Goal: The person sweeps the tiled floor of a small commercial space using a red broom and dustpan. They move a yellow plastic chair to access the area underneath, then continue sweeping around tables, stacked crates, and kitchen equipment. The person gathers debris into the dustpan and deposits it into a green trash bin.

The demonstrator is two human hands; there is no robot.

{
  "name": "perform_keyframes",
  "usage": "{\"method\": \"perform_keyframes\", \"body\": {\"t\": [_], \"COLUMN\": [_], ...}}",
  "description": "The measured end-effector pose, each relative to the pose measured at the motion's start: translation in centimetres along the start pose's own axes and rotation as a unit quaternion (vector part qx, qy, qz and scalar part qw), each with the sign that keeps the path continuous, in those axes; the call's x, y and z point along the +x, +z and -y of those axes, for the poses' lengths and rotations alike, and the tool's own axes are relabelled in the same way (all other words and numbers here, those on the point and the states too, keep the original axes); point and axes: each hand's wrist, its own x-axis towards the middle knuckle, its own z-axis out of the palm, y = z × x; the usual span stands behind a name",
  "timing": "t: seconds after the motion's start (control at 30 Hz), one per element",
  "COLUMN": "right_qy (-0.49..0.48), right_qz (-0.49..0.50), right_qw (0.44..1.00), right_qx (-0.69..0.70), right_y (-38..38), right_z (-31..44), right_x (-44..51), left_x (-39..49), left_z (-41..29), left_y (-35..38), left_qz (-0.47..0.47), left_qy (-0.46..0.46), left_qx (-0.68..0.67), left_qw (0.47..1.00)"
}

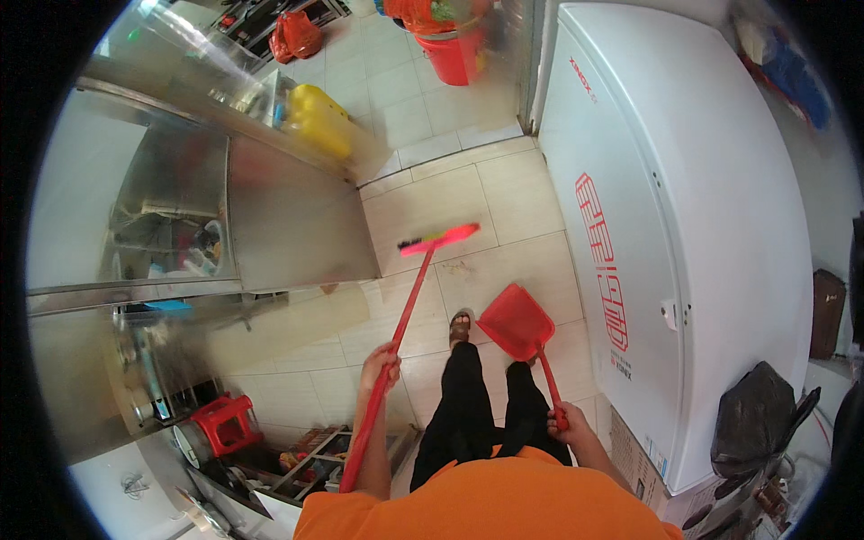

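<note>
My left hand (381, 368) is closed around the red handle of a broom (410, 309). The broom's pink head (440, 239) is over the floor tiles beyond my feet, its dark and yellow bristles at the left end. In my right hand (569, 423) is the short handle of a red plastic dustpan (516, 322), whose pan lies at or just above the floor, partly over my right foot. Between broom head and dustpan, a small patch of brownish debris (460, 268) marks the tiles.
A white chest freezer (634, 202) lines the right side, with a black plastic bag (752, 418) on its near end. Steel cabinets (297, 216) stand at left. Past the doorway are a yellow jerrycan (318, 120) and a red bucket (453, 59). A red stool (228, 424) is lower left.
</note>
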Motion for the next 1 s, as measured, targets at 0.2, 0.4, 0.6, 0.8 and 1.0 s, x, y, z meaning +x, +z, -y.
{"method": "perform_keyframes", "body": {"t": [0.2,0.4,0.6,0.8,1.0], "right_qy": [-0.014,-0.023,-0.022,-0.028,-0.031], "right_qz": [-0.017,-0.009,0.008,-0.017,-0.069], "right_qw": [0.999,0.999,0.998,0.999,0.997], "right_qx": [0.024,0.030,0.052,0.037,-0.013], "right_y": [1.3,3.0,5.1,7.9,11.5], "right_z": [-0.5,-1.7,-1.5,0.3,1.7], "right_x": [1.0,2.4,3.8,3.3,2.5], "left_x": [11.6,17.6,7.7,-1.0,5.4], "left_z": [-4.6,-4.9,-1.7,-2.4,-4.0], "left_y": [9.5,11.2,-2.0,-7.2,-8.8], "left_qz": [0.134,0.126,0.072,0.030,0.033], "left_qy": [0.017,-0.011,-0.073,-0.091,0.012], "left_qx": [0.057,0.243,0.235,0.180,-0.035], "left_qw": [0.989,0.962,0.967,0.979,0.999]}}
